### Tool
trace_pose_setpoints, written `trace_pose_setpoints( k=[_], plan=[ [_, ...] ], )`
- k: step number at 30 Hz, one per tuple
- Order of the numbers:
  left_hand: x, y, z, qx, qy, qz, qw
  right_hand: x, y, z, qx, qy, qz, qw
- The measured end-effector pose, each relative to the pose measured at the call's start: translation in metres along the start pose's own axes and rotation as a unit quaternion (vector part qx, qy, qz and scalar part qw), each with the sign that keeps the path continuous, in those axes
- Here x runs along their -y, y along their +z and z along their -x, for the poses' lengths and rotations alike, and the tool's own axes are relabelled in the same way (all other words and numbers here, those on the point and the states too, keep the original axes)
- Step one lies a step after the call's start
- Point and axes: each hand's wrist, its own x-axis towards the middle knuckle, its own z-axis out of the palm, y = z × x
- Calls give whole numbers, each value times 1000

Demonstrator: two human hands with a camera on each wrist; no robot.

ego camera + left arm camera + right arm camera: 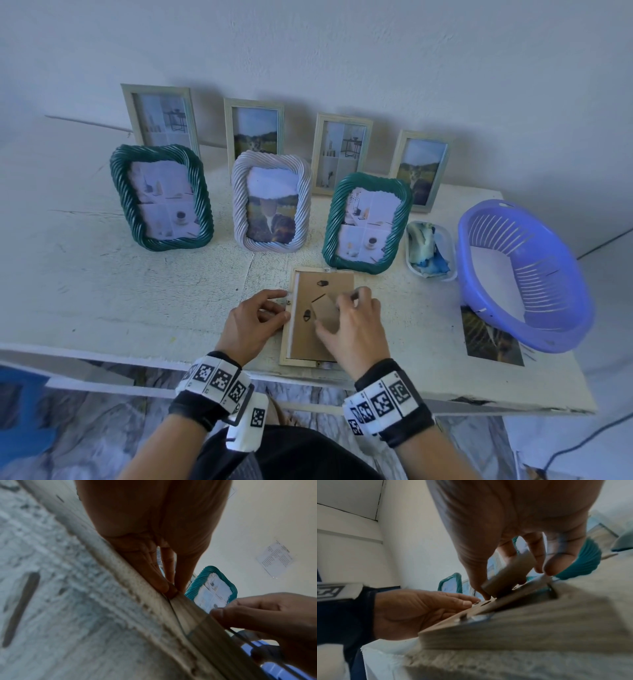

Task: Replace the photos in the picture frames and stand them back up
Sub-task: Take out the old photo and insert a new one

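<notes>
A wooden frame (317, 317) lies face down at the table's (137, 291) front edge. The left hand (255, 317) pinches its left rail; the right hand (354, 323) grips the backing's cardboard stand (325, 310).

Soft bluish daylight, faint shadows, wide-angle edge bending, blurry wrist views
</notes>
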Motion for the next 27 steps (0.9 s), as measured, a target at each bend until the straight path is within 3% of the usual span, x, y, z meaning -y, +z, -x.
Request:
trace_pose_setpoints(
  k=[7, 10, 14, 27],
  plan=[
    [0, 0, 0, 1, 3, 4, 1000, -1, 11, -2, 8, -27, 53, 998],
    [0, 0, 0, 2, 1, 4, 1000, -17, 10, -3, 25, -60, -8, 998],
    [0, -1, 0, -1, 0, 2, 1000, -50, 3, -12, 18, -52, -102, 993],
    [-2, -1, 1, 0, 2, -7, 1000, -84, -21, -62, 229, -128, -194, 945]
  ],
)
